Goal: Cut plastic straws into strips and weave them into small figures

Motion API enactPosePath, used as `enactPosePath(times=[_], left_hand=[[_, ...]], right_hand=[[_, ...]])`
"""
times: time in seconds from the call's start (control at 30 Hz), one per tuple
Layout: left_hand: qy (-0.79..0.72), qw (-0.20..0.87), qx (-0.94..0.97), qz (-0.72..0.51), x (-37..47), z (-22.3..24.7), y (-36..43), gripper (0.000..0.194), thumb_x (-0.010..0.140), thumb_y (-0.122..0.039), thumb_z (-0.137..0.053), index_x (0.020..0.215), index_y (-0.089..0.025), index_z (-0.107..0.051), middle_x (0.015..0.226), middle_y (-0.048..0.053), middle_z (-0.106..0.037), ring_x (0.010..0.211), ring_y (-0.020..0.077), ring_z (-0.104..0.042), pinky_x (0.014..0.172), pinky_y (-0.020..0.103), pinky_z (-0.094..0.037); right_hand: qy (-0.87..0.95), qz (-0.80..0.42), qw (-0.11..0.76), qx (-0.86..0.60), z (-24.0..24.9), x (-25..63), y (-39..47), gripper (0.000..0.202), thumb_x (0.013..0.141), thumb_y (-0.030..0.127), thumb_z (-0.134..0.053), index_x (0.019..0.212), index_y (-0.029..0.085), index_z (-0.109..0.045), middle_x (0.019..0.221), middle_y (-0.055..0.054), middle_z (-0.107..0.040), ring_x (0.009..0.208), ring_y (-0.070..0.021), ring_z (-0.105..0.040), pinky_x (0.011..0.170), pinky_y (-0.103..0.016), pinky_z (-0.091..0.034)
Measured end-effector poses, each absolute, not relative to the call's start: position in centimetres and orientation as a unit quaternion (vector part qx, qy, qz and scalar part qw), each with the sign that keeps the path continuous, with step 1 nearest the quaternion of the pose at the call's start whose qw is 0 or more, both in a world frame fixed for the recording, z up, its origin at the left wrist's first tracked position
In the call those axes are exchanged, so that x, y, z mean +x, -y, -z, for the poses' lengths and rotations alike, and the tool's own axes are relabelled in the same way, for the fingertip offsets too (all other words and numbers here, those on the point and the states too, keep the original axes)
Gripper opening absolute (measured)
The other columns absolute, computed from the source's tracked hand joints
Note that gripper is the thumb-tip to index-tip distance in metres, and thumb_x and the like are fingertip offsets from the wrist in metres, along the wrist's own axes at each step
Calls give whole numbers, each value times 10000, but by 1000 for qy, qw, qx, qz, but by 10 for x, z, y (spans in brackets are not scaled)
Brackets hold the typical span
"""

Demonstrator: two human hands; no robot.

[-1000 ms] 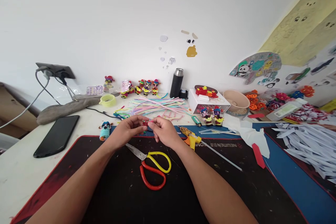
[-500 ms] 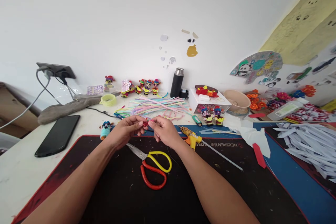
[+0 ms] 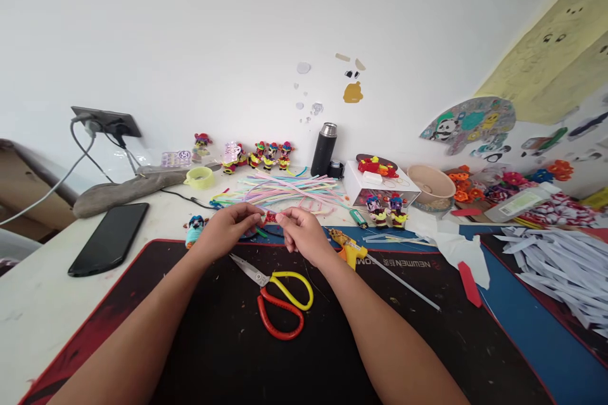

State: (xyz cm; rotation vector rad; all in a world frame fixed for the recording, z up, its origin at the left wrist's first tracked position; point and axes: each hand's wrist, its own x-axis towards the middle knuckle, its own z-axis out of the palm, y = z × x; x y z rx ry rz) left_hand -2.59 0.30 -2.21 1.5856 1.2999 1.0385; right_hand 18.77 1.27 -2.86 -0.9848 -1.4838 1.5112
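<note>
A small red piece is pinched between my two hands above the back edge of the dark mat. My left hand grips its left end, and my right hand grips its right end. Its exact shape is too small to tell. Scissors with one red and one yellow handle lie slightly open on the mat below my hands. A yellow glue gun with a long clear stick rests right of my right hand. Left of my left wrist stands a light-blue figure, partly covered by the hand.
Pastel pipe cleaners lie behind my hands. A black flask, small figures and a white box stand along the wall. A phone is at left, with white strips at right.
The view has shifted slightly. My hands have moved a little apart, showing more of the red piece between them, and a bit of green now shows below the left fingers.
</note>
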Motion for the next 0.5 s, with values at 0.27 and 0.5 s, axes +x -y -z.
enactPosePath(times=[0.27, 0.5], left_hand=[[-628, 212, 648, -375, -45, 21, -9, 284, 859, -478, -625, 923, -238, -764, 859, 49, -804, 748, 250, -669, 666, 320, -449], [-620, 207, 657, -376, -35, 24, -6, 285, 898, -452, -595, 976, -232, -759, 909, 60, -802, 821, 266, -701, 724, 330, -482]], right_hand=[[501, -614, 461, -400, 15, 199, -18, 434, 819, 603, -753, 863, 209, -574, 522, 88, -488, 400, -88, -446, 385, -208, -280], [473, -604, 503, -399, 9, 206, -23, 446, 808, 599, -778, 846, 215, -554, 536, 87, -476, 403, -84, -432, 398, -215, -295]])
